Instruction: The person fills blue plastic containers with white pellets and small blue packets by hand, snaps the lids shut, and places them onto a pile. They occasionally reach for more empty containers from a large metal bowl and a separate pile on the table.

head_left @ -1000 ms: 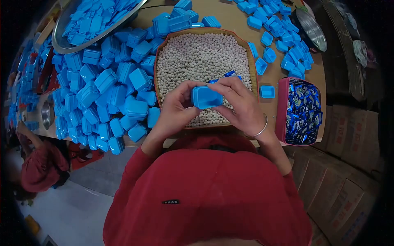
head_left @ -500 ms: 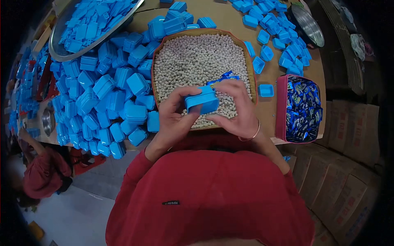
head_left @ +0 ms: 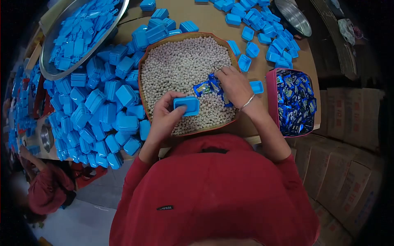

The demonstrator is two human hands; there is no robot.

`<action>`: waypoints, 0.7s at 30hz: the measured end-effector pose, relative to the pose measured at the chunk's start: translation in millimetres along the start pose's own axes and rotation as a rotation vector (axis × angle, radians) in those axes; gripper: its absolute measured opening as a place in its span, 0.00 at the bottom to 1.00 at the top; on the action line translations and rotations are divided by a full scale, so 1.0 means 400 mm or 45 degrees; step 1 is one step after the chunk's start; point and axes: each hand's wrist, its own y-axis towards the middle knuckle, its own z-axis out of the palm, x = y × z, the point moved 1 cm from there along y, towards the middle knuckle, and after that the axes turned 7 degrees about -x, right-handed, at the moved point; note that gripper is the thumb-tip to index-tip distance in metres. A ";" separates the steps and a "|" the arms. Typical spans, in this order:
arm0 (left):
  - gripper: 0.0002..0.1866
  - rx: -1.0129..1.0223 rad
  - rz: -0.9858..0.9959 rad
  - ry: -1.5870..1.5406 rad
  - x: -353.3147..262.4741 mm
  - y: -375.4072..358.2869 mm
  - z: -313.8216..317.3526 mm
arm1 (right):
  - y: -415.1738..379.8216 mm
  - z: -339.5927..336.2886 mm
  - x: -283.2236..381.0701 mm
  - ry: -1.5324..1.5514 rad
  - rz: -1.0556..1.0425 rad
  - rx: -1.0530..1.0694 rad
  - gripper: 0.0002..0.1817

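My left hand [head_left: 165, 119] grips an open blue plastic box [head_left: 193, 105], its hollow side facing up and my thumb inside it. The box is above the front part of a shallow tray [head_left: 142, 88] filled with small pale round beads [head_left: 176, 61]. My right hand [head_left: 238, 88] reaches down at the tray's right side, fingers curled together beside blue printed packets [head_left: 203, 88] lying on the beads. Its fingertips are partly hidden, so what they hold cannot be made out.
Closed blue boxes [head_left: 96, 100] are heaped left of the tray. A metal basin [head_left: 44, 69] holds flat blue pieces behind them. Open blue boxes [head_left: 262, 26] lie at back right. A pink-sided container [head_left: 272, 94] of blue packets stands right. Another person [head_left: 47, 188] sits far left.
My right hand has left the blue box and moved right onto the tray's packets. A box that looked shut between both hands is now an open one in my left hand, lower left.
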 end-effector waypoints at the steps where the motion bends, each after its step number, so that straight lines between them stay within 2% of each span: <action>1: 0.14 -0.016 -0.016 -0.017 0.004 -0.005 -0.002 | -0.003 -0.011 -0.003 0.074 0.031 0.052 0.10; 3: 0.15 -0.069 0.029 -0.026 0.008 -0.003 0.000 | -0.014 -0.037 -0.008 0.226 0.100 0.158 0.09; 6: 0.14 -0.090 0.032 0.018 0.005 0.007 0.009 | -0.031 -0.061 -0.002 0.510 0.236 0.010 0.08; 9: 0.14 -0.044 0.054 0.047 0.012 0.023 0.024 | -0.030 -0.090 0.014 1.359 0.437 0.157 0.09; 10: 0.13 -0.024 0.071 0.048 0.011 0.026 0.032 | -0.022 -0.124 0.028 1.587 0.705 0.413 0.10; 12: 0.14 0.061 -0.016 -0.044 -0.019 0.013 0.051 | -0.026 -0.097 0.060 1.592 0.637 0.244 0.12; 13: 0.14 0.100 -0.059 -0.090 -0.031 0.009 0.058 | -0.023 -0.093 0.070 1.383 0.627 0.205 0.12; 16: 0.15 0.064 0.061 -0.068 -0.019 0.005 0.050 | 0.002 -0.111 0.122 1.164 0.601 0.113 0.09; 17: 0.15 0.070 0.033 -0.127 -0.016 0.004 0.045 | 0.001 -0.098 0.136 1.306 0.515 0.069 0.10; 20: 0.15 0.106 -0.120 -0.340 -0.023 0.002 0.030 | 0.015 -0.086 0.123 1.617 0.590 0.288 0.13; 21: 0.15 0.093 -0.130 -0.341 -0.020 0.003 0.024 | 0.016 -0.082 0.112 1.643 0.540 0.203 0.14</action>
